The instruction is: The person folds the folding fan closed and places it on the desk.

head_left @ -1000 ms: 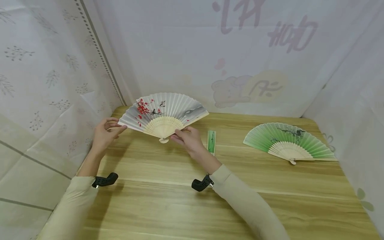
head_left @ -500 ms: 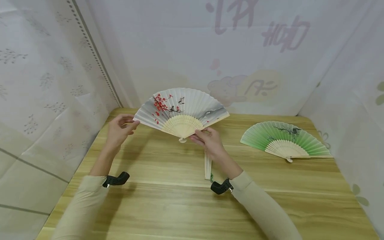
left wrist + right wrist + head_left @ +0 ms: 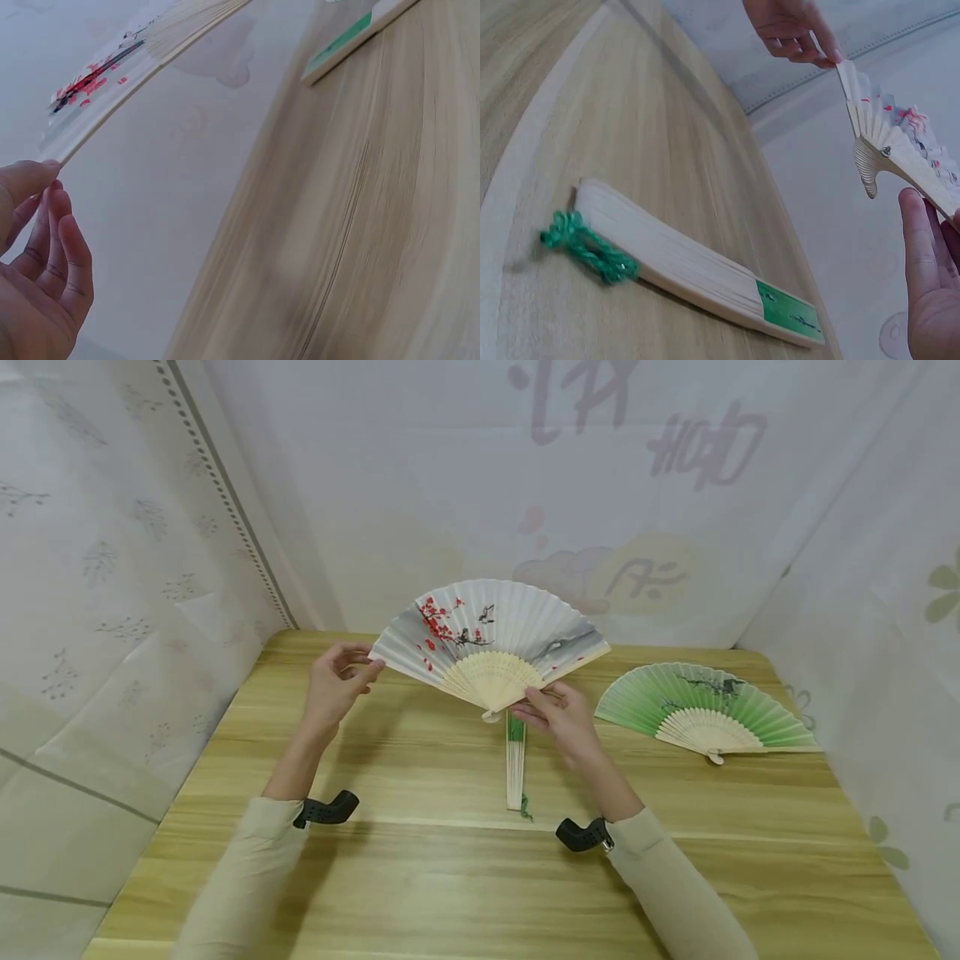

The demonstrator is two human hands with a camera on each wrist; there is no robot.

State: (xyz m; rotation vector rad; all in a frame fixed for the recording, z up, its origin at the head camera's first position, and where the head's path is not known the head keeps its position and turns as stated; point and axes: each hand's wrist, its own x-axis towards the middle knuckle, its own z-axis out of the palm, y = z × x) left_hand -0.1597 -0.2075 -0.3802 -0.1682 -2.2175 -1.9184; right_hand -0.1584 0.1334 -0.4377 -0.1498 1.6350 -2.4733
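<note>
The left hand (image 3: pixel 337 687) pinches, between thumb and fingertip, the outer tip of one end stick of the white fan (image 3: pixel 517 620). The right hand (image 3: pixel 567 720) pinches the other end stick close to the rivet (image 3: pixel 886 151), the thumb lying on the painted side and fingers behind. The white fan is widely spread and is held in the air, above the far end of the folded green fan (image 3: pixel 515 772); one hand is to the left of this folded green fan, the other to its right.

I judge the white fan very light. Its sticks look stiff but thin, maybe slightly slippery, and the pleated leaf seems easy to crease, so the end sticks and the part near the rivet are better places to hold.

The folded green fan lies on the wooden table (image 3: pixel 442 893), with a green cord (image 3: pixel 613 264) at its near end. Well to its right lies the spread green fan (image 3: pixel 708 710).
</note>
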